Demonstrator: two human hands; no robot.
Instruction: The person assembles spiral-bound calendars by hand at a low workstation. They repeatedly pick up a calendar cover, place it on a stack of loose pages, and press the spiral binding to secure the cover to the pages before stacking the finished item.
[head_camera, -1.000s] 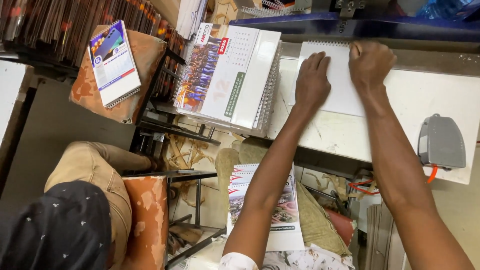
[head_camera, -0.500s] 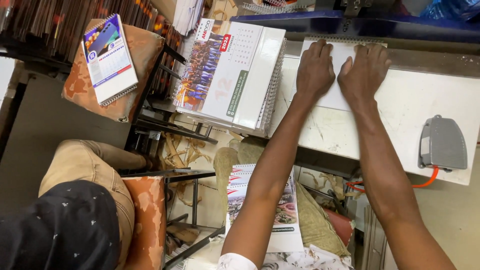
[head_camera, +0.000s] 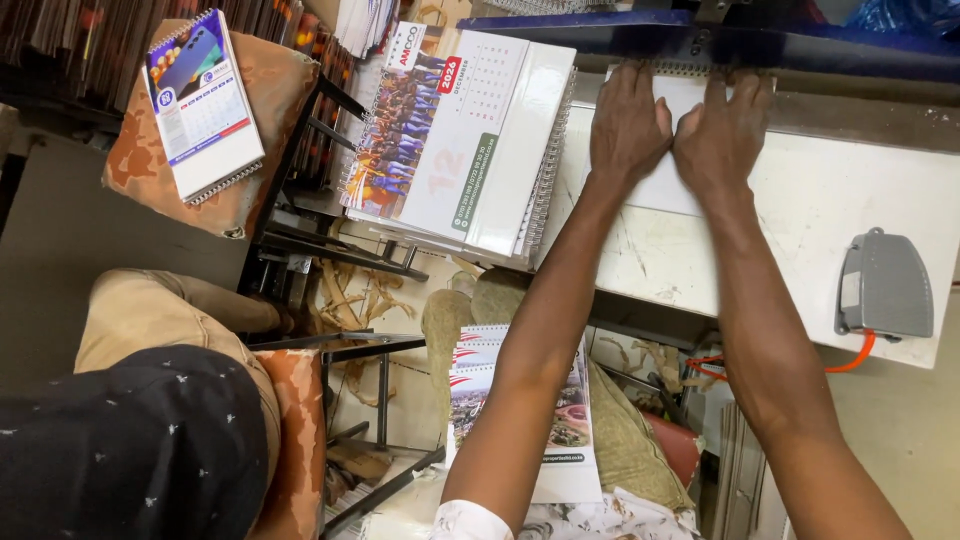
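Both hands, left hand (head_camera: 627, 125) and right hand (head_camera: 722, 135), press flat and open-palmed on white sheets (head_camera: 668, 190) at the blue binding machine (head_camera: 720, 45); bound calendars (head_camera: 460, 140) stacked beside.

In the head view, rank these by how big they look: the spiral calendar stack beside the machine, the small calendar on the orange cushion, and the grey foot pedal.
1. Spiral calendar stack, clearly largest.
2. Small calendar on the orange cushion.
3. Grey foot pedal, smallest, though not far behind the small calendar.

Differing distances from the camera may skew this.
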